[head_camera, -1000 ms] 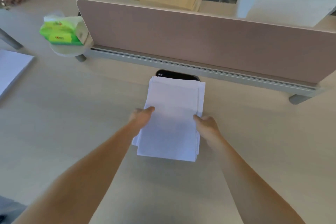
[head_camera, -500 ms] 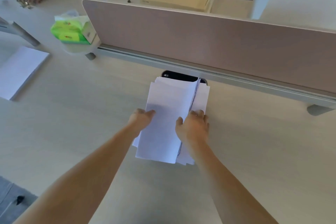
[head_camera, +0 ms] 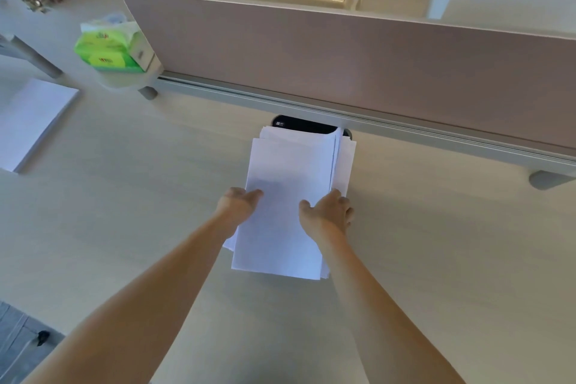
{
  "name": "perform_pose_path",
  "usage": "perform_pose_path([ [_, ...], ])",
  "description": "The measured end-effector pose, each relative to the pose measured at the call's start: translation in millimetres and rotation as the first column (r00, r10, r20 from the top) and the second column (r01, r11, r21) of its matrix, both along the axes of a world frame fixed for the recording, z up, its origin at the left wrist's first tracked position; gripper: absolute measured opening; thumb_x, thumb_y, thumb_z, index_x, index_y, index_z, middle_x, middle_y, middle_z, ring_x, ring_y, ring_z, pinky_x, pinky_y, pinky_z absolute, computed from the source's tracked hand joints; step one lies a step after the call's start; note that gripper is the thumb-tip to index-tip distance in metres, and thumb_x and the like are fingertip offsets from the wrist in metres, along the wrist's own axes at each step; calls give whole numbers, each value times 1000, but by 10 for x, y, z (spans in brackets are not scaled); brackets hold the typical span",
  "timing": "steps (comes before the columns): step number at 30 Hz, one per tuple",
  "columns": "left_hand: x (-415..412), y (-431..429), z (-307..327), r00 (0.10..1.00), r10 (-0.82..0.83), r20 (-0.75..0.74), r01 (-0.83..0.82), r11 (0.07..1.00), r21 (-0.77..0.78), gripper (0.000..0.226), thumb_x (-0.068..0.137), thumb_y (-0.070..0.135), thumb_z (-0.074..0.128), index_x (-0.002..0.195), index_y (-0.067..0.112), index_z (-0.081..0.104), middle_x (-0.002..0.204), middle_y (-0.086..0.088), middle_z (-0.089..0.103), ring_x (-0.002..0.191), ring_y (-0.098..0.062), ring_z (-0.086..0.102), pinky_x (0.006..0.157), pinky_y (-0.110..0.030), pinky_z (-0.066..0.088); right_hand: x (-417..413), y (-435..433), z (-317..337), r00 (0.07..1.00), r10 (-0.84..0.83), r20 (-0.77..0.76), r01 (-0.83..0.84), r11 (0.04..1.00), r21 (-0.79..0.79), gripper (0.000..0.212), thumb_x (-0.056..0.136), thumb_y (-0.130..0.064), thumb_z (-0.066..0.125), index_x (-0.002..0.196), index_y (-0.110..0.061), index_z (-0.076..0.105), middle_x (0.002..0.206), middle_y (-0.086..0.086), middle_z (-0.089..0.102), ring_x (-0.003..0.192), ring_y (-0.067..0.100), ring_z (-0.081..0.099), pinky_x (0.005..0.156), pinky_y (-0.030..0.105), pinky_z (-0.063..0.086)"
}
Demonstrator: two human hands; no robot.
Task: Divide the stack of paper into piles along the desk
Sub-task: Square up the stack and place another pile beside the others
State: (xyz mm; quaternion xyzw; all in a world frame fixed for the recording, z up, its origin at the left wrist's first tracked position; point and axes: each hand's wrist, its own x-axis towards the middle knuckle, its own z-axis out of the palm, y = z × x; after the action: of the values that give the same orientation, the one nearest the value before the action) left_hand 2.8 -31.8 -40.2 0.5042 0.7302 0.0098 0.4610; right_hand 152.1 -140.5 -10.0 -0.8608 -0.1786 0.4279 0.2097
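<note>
The step in hand looks like splitting off a portion: the stack of paper (head_camera: 290, 196) lies mid-desk, its far end over a black cable port (head_camera: 302, 125) at the foot of the partition screen (head_camera: 343, 65). A top bundle (head_camera: 286, 227) is parted from the lower sheets (head_camera: 346, 162) along the right edge, where a thin dark gap shows.

One pile of paper (head_camera: 28, 121) already lies on the desk (head_camera: 124, 227) at the far left, so I judge the dividing to be under way but far from done.

The right hand (head_camera: 327, 212) grips the bundle's right edge. Its thumb lies flat on the top sheet and its fingers curl round and under the edge, a narrow pinch. The left hand (head_camera: 238, 204) takes the left edge with its thumb on top. Its fingers are hidden beneath the paper, so the hold reads as a pinch too, though less plainly.

The next move calls for lifting the bundle clear and level with both hands, then carrying it sideways to a bare stretch of desk — likely somewhere between this stack and the left pile. The sheets are loose and already fanned at the near left corner, so an uneven lift could drag lower pages along or let the bundle splay.
</note>
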Motion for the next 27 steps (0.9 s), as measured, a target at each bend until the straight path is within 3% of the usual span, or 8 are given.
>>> perform_pose_path([
  [9, 38, -47, 2, 1000, -4, 0, 4, 1000, 15, 48, 84, 40, 65, 115, 4, 65, 90, -5, 59, 65, -16, 52, 51, -25, 36, -151, 18, 77, 974, 153, 168, -136, 985, -105, 69, 88, -46, 51, 140, -7, 27, 144, 13, 32, 134, 34, 26, 111, 41, 23],
  [13, 33, -49, 15, 1000, 8, 5, -9, 1000, 3, 54, 84, 41, 64, 121, 3, 61, 98, -10, 63, 82, -26, 61, 56, -25, 38, -183, -6, 80, 971, 73, 228, -83, 996, 33, 69, 89, -41, 52, 142, -5, 27, 142, 14, 34, 132, 34, 31, 109, 43, 29],
  [17, 18, -39, -2, 999, 35, 10, -35, 999, -8, 59, 81, 44, 66, 125, 5, 60, 123, -14, 64, 108, -31, 64, 68, -27, 42, -49, 31, 21, 996, -67, 50, 59, 987, 149, 59, 92, -33, 51, 141, -5, 33, 141, 13, 34, 122, 33, 47, 97, 44, 48],
  [22, 52, -55, -2, 1000, 19, -7, -19, 1000, -9, 59, 83, 42, 64, 128, 5, 58, 127, -14, 61, 107, -30, 62, 72, -29, 41, -41, -3, -46, 978, 113, 173, -120, 992, 26, 78, 95, -34, 48, 153, -4, 6, 154, 14, 20, 139, 31, 30, 111, 42, 36],
  [25, 61, -69, 8, 1000, 1, -20, -1, 1000, -6, 59, 84, 41, 63, 128, 2, 57, 127, -15, 61, 111, -31, 61, 69, -29, 42, -100, -15, -56, 948, 184, 260, -184, 983, -25, 84, 94, -37, 47, 152, 0, -1, 154, 16, 18, 137, 33, 31, 108, 40, 33],
  [27, 53, -62, 10, 1000, 0, -12, 0, 1000, -4, 62, 83, 41, 63, 128, -1, 56, 129, -18, 60, 115, -32, 60, 76, -32, 47, -143, -1, -59, 929, 216, 300, -214, 976, -38, 86, 93, -38, 47, 152, 1, -3, 152, 16, 20, 135, 33, 32, 107, 39, 34],
])
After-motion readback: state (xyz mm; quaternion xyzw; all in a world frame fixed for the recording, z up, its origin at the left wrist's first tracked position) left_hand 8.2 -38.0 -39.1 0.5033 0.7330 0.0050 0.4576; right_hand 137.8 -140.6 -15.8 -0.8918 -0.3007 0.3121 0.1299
